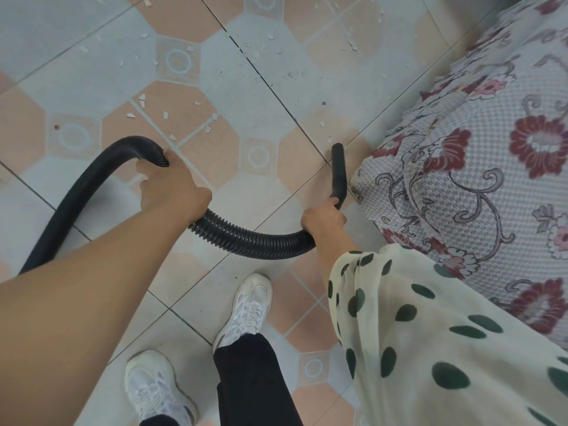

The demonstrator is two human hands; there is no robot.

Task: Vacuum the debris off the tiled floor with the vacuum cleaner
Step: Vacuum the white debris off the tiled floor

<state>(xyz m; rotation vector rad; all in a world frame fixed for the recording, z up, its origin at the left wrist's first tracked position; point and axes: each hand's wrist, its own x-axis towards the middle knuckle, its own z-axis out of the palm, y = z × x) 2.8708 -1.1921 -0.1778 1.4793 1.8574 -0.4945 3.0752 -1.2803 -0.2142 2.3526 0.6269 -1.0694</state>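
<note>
Left grip (172, 189): we clamp the black ribbed plastic vacuum hose (252, 241) mid-length.
Right grip (322, 219): curled round the base of the black rigid nozzle (338, 167).
Nozzle: points to 12 o'clock, with floral patterned cloth (461, 149) just beside at 3.
Debris: white broken chips (141, 101) lie on the peach-and-grey tiled floor (215, 142), 10 to 1 o'clock.

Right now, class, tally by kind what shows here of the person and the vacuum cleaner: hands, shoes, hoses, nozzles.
Hands: 2, left hand and right hand
Shoes: 2, front shoe and rear shoe
Hoses: 1, black hose
Nozzles: 1, black nozzle
Total: 6
</note>
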